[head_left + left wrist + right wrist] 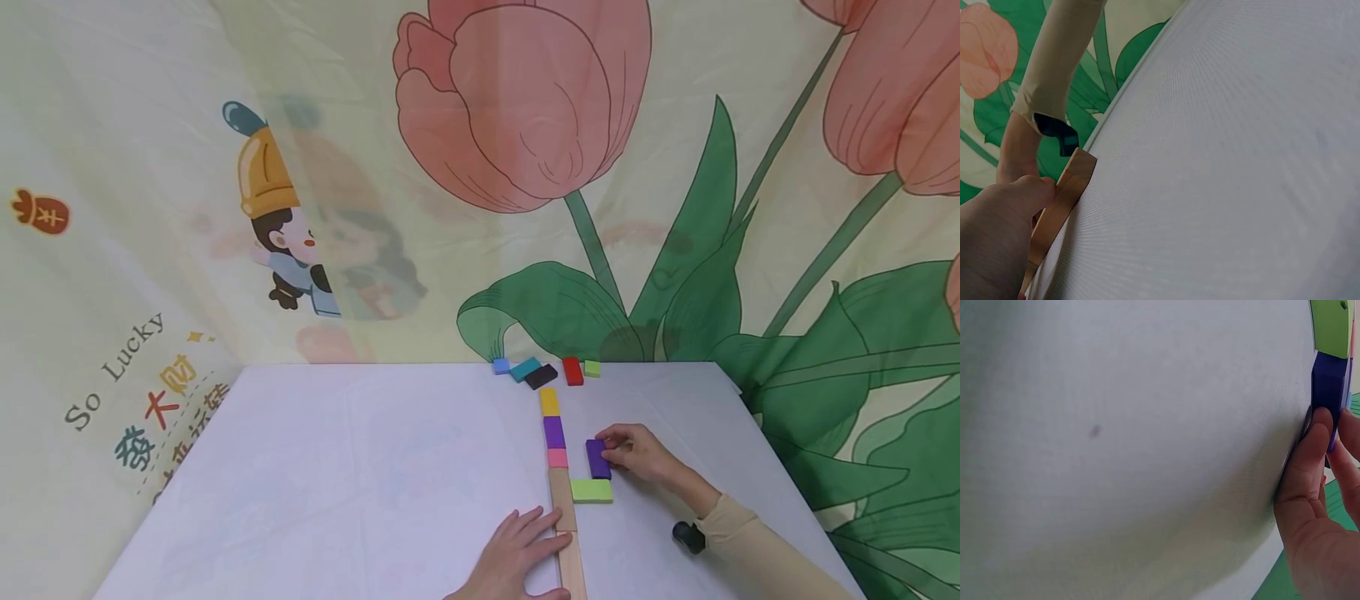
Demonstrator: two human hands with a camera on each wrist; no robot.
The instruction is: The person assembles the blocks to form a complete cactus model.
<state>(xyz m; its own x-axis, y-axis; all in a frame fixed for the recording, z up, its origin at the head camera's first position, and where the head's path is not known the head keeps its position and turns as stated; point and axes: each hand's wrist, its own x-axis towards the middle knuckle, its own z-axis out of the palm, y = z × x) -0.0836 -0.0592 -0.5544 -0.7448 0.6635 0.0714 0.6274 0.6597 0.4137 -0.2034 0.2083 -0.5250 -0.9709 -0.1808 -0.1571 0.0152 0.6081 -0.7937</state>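
Note:
A straight row of blocks runs up the table in the head view: two wooden blocks (562,500), a pink block (557,457), a purple block (553,432) and a yellow block (550,402) at the far end. My left hand (512,552), fingers spread, rests against the left side of the wooden blocks; its thumb shows beside a wooden block (1063,206) in the left wrist view. To the right, my right hand (639,452) pinches a dark purple block (595,460) by its far end. The block's near end meets a light green block (592,492), which sticks out sideways from the row.
Along the table's far edge lie loose blocks: a blue one (501,366), a teal one (524,369), a black one (541,377), a red one (573,372) and a small green one (592,368). White cloth covers the table (337,467). A printed curtain hangs behind.

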